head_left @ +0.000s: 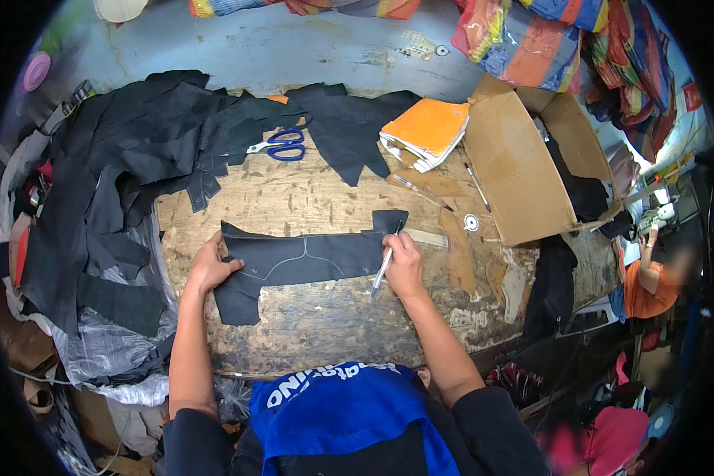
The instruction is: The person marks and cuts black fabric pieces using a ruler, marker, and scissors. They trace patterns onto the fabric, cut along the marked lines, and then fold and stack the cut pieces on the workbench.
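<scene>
A long strip of black leather-like material (329, 252) lies across the wooden table in front of me, with pale curved lines drawn on it. My left hand (206, 268) grips its left end, thumb on top and fingers by the edge. At the right end, my right hand (404, 266) holds a white pen (379, 278) slanting down toward me, its fingers close to the material. Beyond the strip rest blue-handled scissors (284, 146), beside a dark offcut.
Black material (135, 135) is heaped along the left and back. An open cardboard box (516, 174) stands back right, near an orange-and-white folded stack (426, 131). Brown pattern pieces (456, 246) lie on the right. A person in orange (649, 285) is farther right.
</scene>
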Action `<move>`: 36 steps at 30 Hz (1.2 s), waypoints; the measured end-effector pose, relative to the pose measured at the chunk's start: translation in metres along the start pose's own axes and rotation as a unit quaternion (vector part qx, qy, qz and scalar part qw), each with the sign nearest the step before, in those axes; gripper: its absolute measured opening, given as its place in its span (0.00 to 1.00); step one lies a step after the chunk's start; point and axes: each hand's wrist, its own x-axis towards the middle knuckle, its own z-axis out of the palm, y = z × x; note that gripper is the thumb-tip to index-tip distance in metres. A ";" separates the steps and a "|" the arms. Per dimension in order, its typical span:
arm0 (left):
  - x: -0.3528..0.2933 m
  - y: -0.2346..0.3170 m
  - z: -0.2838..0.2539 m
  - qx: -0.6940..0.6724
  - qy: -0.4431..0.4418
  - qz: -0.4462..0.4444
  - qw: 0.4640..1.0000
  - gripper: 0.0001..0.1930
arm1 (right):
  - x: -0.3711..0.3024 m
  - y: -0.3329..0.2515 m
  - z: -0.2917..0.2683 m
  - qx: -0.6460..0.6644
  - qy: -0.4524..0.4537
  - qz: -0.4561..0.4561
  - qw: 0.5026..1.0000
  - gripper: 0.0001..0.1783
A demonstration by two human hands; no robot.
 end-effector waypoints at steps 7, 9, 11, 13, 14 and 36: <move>0.008 0.009 0.015 0.067 0.185 -0.062 0.979 0.18 | -0.004 0.000 -0.017 0.025 0.023 0.008 0.999 0.06; 0.008 0.013 0.018 0.106 0.203 -0.048 0.972 0.17 | -0.005 0.012 -0.037 0.001 0.082 0.094 0.992 0.07; 0.007 0.015 0.021 0.125 0.203 -0.049 0.970 0.16 | -0.011 0.031 -0.063 -0.157 0.092 0.255 0.950 0.10; 0.006 0.016 0.025 0.109 0.220 -0.038 0.969 0.17 | -0.016 0.050 -0.082 -0.243 0.057 0.313 0.916 0.14; 0.004 0.016 0.027 0.116 0.234 -0.051 0.964 0.17 | -0.018 0.059 -0.088 -0.216 0.044 0.339 0.915 0.15; -0.097 -0.013 0.028 0.154 0.232 0.120 0.953 0.22 | 0.006 -0.145 0.024 0.324 -0.462 -0.056 0.823 0.09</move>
